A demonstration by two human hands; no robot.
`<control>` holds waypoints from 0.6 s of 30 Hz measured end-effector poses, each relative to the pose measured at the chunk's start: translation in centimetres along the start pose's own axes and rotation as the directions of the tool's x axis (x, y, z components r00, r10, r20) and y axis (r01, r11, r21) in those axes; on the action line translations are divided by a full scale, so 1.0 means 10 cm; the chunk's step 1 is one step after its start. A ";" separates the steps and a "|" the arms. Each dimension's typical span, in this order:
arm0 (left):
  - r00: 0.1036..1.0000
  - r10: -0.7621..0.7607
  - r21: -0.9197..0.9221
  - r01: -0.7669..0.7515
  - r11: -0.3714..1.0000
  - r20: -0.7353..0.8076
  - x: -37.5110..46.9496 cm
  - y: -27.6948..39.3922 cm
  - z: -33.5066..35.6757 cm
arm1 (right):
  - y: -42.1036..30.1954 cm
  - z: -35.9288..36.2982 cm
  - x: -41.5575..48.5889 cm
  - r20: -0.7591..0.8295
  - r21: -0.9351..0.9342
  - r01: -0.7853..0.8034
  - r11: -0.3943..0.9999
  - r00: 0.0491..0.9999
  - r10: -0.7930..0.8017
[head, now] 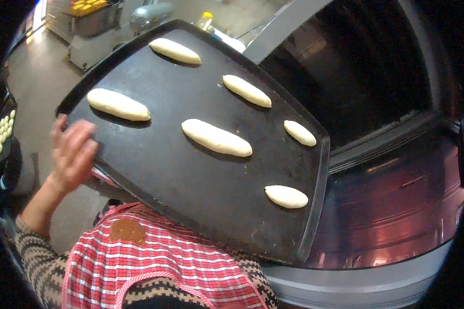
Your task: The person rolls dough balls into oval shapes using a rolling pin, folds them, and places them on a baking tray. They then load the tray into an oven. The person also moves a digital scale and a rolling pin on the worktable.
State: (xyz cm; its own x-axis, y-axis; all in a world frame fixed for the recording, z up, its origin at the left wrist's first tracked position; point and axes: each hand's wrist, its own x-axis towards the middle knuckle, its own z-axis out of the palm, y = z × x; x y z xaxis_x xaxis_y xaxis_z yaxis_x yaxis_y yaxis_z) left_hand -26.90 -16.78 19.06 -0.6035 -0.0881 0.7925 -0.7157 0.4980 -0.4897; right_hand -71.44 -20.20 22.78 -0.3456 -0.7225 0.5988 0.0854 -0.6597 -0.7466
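A large dark metal baking tray (170,170) is held up in front of me, slanting across the view. Several shaped pieces of pale dough lie apart on it, among them a long one near the middle (216,138), one at the left (118,104) and a smaller one at the lower right (286,196). My left hand (74,150), slightly blurred, has its fingers spread at the tray's left corner; whether it touches the rim is unclear. My right hand is out of view; its patterned sleeve goes under the tray's near edge.
Right of the tray is a dark, glossy oven-like opening (355,73) with a metal frame (286,33); a reddish reflective metal surface (386,216) lies below it. At the far left stands another tray of small dough pieces (0,137). A machine with a metal bowl (92,23) is at the upper left.
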 end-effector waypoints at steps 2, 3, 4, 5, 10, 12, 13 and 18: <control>0.931 -0.356 -0.020 0.356 0.934 -0.074 -0.08 -0.10 0.07 | -0.09 -0.10 0.11 -0.025 -0.056 0.060 0.997 0.998 -0.062; 0.948 -0.270 0.015 0.276 0.961 -0.170 -0.07 -0.16 0.08 | -0.12 -0.14 0.16 -0.035 -0.067 0.098 0.993 0.994 -0.101; 0.946 -0.276 0.001 0.280 0.960 -0.169 -0.06 -0.24 0.06 | -0.15 -0.17 0.19 -0.043 -0.084 0.119 0.989 0.991 -0.123; 0.945 -0.244 0.005 0.251 0.968 -0.219 -0.04 -0.33 0.00 | -0.19 -0.18 0.23 -0.047 -0.106 0.135 0.985 0.989 -0.140; 0.957 -0.227 -0.003 0.231 0.973 -0.182 -0.02 -0.57 -0.16 | -0.28 -0.17 0.27 -0.020 -0.181 0.228 0.957 0.972 -0.235; 0.954 -0.201 0.028 0.213 0.977 -0.222 -0.04 -0.64 -0.16 | -0.28 -0.14 0.28 -0.005 -0.196 0.255 0.947 0.965 -0.261; 0.950 -0.200 0.021 0.211 0.977 -0.240 -0.04 -0.67 -0.15 | -0.28 -0.14 0.28 0.000 -0.205 0.265 0.942 0.963 -0.270; 0.924 -0.177 0.071 0.212 0.975 -0.339 0.20 -0.79 0.03 | -0.19 -0.15 0.28 0.062 -0.216 0.329 0.919 0.944 -0.323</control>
State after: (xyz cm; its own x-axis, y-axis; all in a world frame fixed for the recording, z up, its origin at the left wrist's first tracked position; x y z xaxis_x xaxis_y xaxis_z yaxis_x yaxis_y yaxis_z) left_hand -22.56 -21.15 24.41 -0.3119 0.1235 0.9421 -0.8506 0.4056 -0.3347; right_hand -73.93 -20.62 25.47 -0.2956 -0.4820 0.8248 -0.2366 -0.7996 -0.5520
